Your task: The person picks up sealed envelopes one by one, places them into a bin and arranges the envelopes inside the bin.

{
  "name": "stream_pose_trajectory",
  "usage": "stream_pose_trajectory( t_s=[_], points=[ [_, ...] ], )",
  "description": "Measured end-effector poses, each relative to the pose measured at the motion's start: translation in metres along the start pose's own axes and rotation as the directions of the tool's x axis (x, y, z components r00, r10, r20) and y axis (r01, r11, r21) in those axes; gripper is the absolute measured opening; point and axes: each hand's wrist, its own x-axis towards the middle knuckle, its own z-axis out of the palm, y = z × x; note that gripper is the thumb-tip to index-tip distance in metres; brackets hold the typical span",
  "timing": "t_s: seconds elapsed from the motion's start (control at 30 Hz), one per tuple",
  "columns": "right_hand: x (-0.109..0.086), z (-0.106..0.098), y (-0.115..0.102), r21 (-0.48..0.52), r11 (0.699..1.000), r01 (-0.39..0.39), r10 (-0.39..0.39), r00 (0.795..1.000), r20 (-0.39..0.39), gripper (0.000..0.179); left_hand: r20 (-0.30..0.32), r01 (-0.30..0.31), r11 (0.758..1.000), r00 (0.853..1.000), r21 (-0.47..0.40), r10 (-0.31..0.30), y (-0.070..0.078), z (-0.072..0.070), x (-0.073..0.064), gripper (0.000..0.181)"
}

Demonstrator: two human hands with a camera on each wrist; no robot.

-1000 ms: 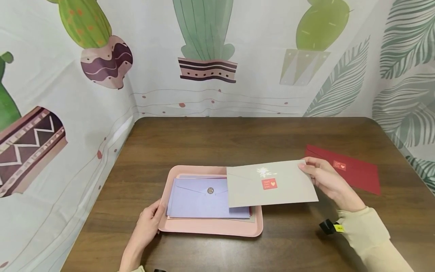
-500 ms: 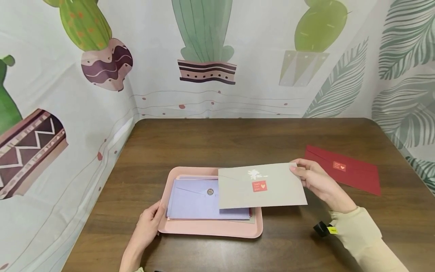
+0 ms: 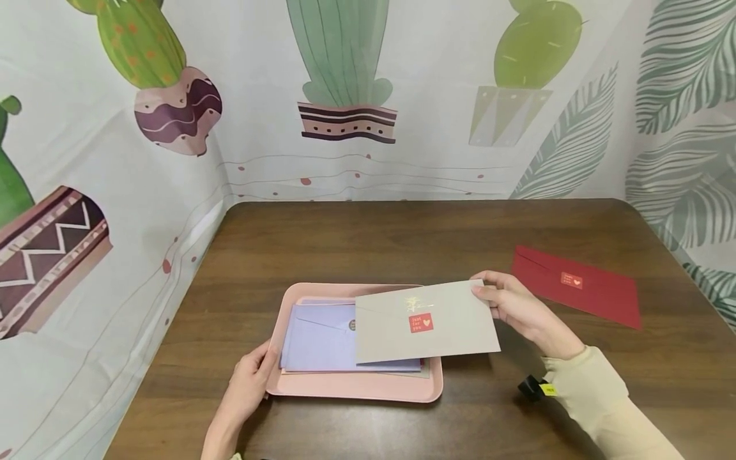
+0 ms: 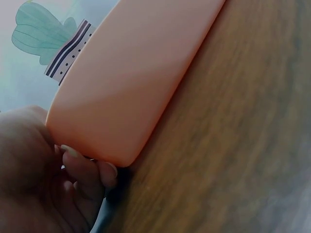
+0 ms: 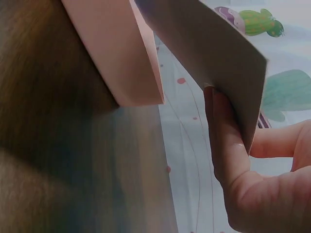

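A pink tray (image 3: 356, 388) sits on the table with a stack of envelopes in it, a lavender envelope (image 3: 322, 345) on top. My left hand (image 3: 248, 382) grips the tray's left end, thumb on the rim and fingers curled under the edge in the left wrist view. My right hand (image 3: 520, 313) pinches a pale grey envelope (image 3: 454, 332) by its right end, thumb above and fingers beneath. This envelope bears a red heart sticker and a gold print, and it overlaps the right half of the lavender one. In the right wrist view its underside (image 5: 209, 53) tilts above the tray.
A red envelope (image 3: 604, 297) with a red sticker lies on the brown wooden table (image 3: 368, 239), right of the tray. Behind and to the left hangs a white cloth (image 3: 259, 76) printed with cacti and leaves.
My right hand has carried the pale grey envelope leftward and slightly down, further over the tray. The left hand, the tray and the red envelope have stayed in place.
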Motion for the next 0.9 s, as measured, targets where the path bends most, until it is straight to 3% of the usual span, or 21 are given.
stream_pose_trajectory(
  t_s=[0.9],
  points=[
    [0.022,0.042,-0.001,0.092,0.996,-0.016,0.008,0.996,0.086,0.018,-0.002,-0.009,1.000,1.000,0.012,0.009,-0.003,-0.001,0.001,0.028]
  ],
)
